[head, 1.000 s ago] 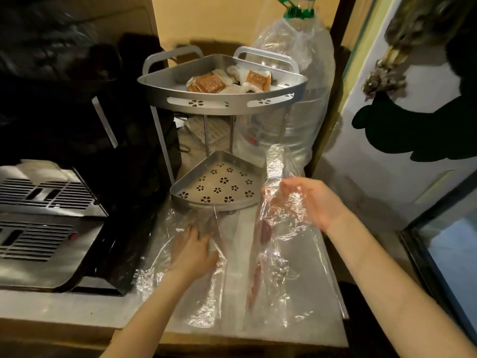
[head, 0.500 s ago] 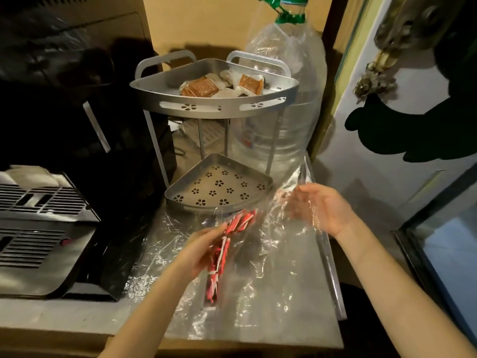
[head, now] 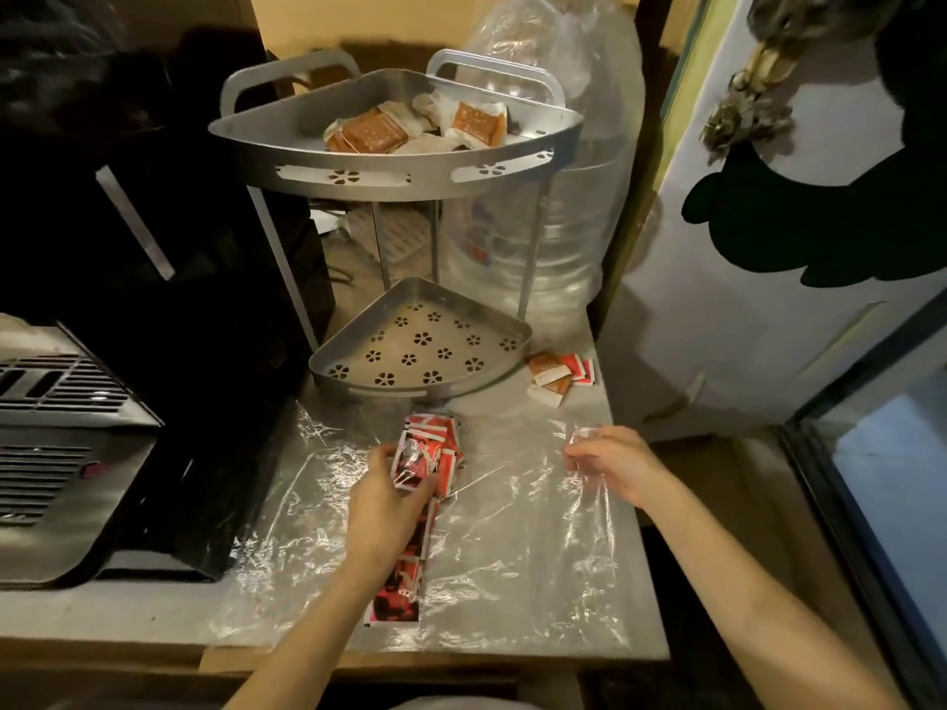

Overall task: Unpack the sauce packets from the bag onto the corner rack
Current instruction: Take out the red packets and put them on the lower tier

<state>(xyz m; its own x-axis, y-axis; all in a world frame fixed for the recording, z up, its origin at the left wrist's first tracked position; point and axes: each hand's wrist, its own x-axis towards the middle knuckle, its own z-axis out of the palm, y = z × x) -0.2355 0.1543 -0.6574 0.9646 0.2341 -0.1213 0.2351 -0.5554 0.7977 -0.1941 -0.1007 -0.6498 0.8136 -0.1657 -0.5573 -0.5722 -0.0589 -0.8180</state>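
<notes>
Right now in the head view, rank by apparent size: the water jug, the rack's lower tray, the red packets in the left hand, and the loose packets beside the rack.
1. water jug, partly hidden
2. lower tray
3-4. red packets and loose packets: too close to rank; the red ones are nearer the camera.

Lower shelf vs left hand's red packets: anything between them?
Head view: only a strip of crinkled clear plastic bag on the counter. No packets lie between the left hand with its red packets and the bare lower shelf.

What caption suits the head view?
Left hand grips red sauce packets; right hand pinches clear bag before corner rack.
</notes>
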